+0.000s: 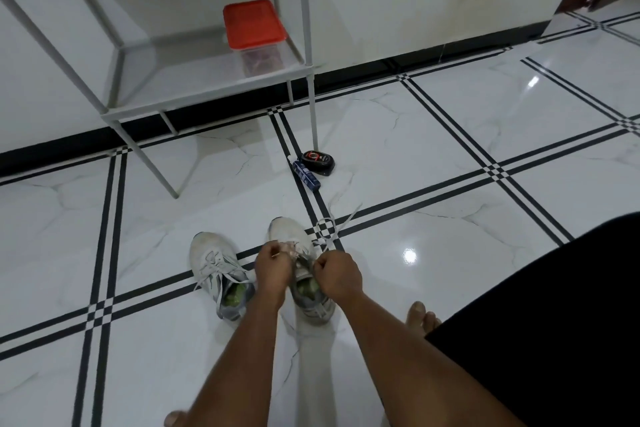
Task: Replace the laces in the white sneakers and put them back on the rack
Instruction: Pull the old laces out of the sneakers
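— White sneakers, where are they?
— Both on the tiled floor (450,156). The left sneaker (218,274) stands laced; the right sneaker (301,267) sits under both hands.
— And the hands?
— The left hand (273,267) and right hand (337,276) each pinch a lace (329,230) end, fingers curled.
— The rack?
— The rack (194,94) stands beyond, holding a red-lidded box (252,24).

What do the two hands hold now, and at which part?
Both the left hand and the right hand pinch the lace of the right-side sneaker, near its eyelets.
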{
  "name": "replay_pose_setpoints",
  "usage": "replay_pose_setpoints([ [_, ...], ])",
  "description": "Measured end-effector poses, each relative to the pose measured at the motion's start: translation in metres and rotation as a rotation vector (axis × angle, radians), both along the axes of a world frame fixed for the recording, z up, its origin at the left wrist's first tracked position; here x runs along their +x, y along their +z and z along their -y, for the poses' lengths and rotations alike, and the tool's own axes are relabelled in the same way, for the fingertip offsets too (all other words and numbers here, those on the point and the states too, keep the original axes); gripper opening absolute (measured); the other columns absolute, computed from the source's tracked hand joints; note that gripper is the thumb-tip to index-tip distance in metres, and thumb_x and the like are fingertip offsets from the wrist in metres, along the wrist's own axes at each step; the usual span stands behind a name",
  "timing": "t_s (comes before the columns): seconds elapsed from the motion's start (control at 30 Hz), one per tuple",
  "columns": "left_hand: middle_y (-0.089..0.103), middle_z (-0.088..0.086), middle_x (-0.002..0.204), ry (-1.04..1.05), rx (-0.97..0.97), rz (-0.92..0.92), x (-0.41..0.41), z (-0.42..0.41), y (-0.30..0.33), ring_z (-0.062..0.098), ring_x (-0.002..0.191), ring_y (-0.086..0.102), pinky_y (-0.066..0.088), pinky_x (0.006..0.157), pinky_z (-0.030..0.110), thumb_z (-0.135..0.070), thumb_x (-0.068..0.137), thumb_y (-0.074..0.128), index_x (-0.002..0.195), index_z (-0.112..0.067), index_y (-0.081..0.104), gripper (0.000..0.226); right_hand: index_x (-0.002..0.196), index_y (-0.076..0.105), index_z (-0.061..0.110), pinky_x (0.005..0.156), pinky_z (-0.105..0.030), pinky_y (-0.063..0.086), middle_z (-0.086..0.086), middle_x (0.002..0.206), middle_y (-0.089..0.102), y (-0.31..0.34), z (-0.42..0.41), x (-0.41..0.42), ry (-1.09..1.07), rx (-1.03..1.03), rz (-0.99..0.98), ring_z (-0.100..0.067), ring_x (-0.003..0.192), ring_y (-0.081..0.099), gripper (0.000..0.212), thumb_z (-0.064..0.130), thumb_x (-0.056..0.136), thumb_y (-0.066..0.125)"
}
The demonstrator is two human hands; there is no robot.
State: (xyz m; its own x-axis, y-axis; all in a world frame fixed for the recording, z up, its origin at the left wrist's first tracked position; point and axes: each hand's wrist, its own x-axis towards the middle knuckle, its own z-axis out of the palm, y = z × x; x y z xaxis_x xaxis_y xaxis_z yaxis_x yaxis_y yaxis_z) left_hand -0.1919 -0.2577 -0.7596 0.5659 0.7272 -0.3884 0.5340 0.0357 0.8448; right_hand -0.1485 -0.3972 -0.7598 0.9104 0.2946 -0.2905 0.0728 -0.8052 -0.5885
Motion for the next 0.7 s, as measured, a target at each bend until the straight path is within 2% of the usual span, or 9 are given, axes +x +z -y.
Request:
replay_pose_setpoints([
  [0.1, 0.076, -0.001, 0.103, 0.297, -0.408, 0.12, -0.005, -0.009, 0.008, 0.018, 0.096, 0.067, 0.046, 0.073, 0.031, 0.0, 0.091, 0.052, 0.092, -0.012, 0.072, 0.023, 0.087, 0.078, 0.015, 0.073, -0.035, 0.057, -0.005, 0.088, 0.075, 0.001, -0.005, 0.0, 0.021, 0.007, 0.007, -0.026, 0.085, 0.071, 0.027, 0.032, 0.099, 0.06],
  [0.2, 0.072, 0.005, 0.092, 0.44, -0.636, 0.175, -0.015, -0.011, 0.017, 0.017, 0.077, 0.064, 0.043, 0.067, 0.032, -0.011, 0.091, 0.051, 0.078, -0.013, 0.064, 0.019, 0.088, 0.077, 0.014, 0.072, -0.033, 0.053, -0.007, 0.09, 0.074, 0.0, -0.011, -0.002, 0.056, -0.019, 0.048, -0.026, 0.087, 0.07, 0.031, 0.034, 0.102, 0.058],
  [0.27, 0.072, 0.011, 0.094, 0.462, -0.442, 0.157, -0.018, -0.01, 0.026, 0.021, 0.071, 0.059, 0.038, 0.06, 0.031, -0.014, 0.089, 0.051, 0.076, -0.014, 0.061, 0.016, 0.089, 0.077, 0.014, 0.074, -0.035, 0.054, -0.007, 0.09, 0.073, -0.002, -0.013, -0.002, 0.068, -0.032, 0.071, -0.027, 0.087, 0.07, 0.031, 0.034, 0.102, 0.057],
  [0.33, 0.072, 0.004, 0.097, 0.337, -0.01, 0.119, -0.016, -0.006, 0.037, 0.021, 0.081, 0.061, 0.037, 0.061, 0.029, -0.021, 0.09, 0.055, 0.088, -0.018, 0.067, 0.013, 0.089, 0.077, 0.016, 0.074, -0.035, 0.055, -0.006, 0.09, 0.074, -0.001, -0.012, -0.002, 0.072, -0.051, 0.068, -0.027, 0.086, 0.069, 0.031, 0.035, 0.102, 0.057],
  [0.4, 0.065, -0.01, 0.104, -0.006, 0.346, 0.052, -0.01, -0.006, 0.041, 0.016, 0.099, 0.06, 0.044, 0.074, 0.03, -0.035, 0.085, 0.064, 0.099, -0.028, 0.069, 0.016, 0.092, 0.078, 0.017, 0.074, -0.035, 0.056, -0.006, 0.091, 0.074, -0.001, -0.012, -0.002, 0.088, -0.065, 0.067, -0.027, 0.087, 0.07, 0.031, 0.036, 0.102, 0.056],
  [0.47, 0.056, -0.013, 0.114, -0.443, 0.633, -0.207, -0.002, -0.005, 0.034, 0.015, 0.111, 0.052, 0.046, 0.092, 0.038, -0.044, 0.08, 0.069, 0.102, -0.033, 0.073, 0.025, 0.094, 0.079, 0.017, 0.077, -0.036, 0.057, -0.007, 0.094, 0.075, -0.002, -0.011, -0.001, 0.109, -0.063, 0.07, -0.028, 0.09, 0.071, 0.03, 0.035, 0.101, 0.056],
  [0.5, 0.056, -0.011, 0.119, -0.582, 0.73, -0.315, 0.001, -0.004, 0.029, 0.018, 0.116, 0.05, 0.045, 0.097, 0.042, -0.045, 0.083, 0.07, 0.104, -0.032, 0.076, 0.026, 0.094, 0.079, 0.017, 0.077, -0.036, 0.057, -0.007, 0.094, 0.076, -0.002, -0.01, -0.001, 0.115, -0.062, 0.065, -0.028, 0.091, 0.071, 0.03, 0.035, 0.101, 0.056],
  [0.57, 0.059, -0.005, 0.129, -0.673, 0.823, -0.42, 0.006, -0.003, 0.026, 0.022, 0.121, 0.049, 0.042, 0.101, 0.046, -0.042, 0.091, 0.067, 0.108, -0.028, 0.078, 0.024, 0.094, 0.08, 0.017, 0.076, -0.035, 0.057, -0.007, 0.094, 0.076, -0.003, -0.01, 0.0, 0.119, -0.066, 0.056, -0.028, 0.09, 0.071, 0.031, 0.036, 0.102, 0.056],
  [0.7, 0.053, -0.006, 0.141, -0.745, 0.934, -0.439, 0.003, -0.008, 0.017, 0.022, 0.129, 0.043, 0.036, 0.105, 0.045, -0.039, 0.095, 0.063, 0.114, -0.025, 0.076, 0.028, 0.09, 0.079, 0.017, 0.075, -0.037, 0.058, -0.006, 0.091, 0.075, -0.001, -0.011, -0.001, 0.098, -0.068, 0.059, -0.027, 0.088, 0.071, 0.031, 0.038, 0.1, 0.058],
])
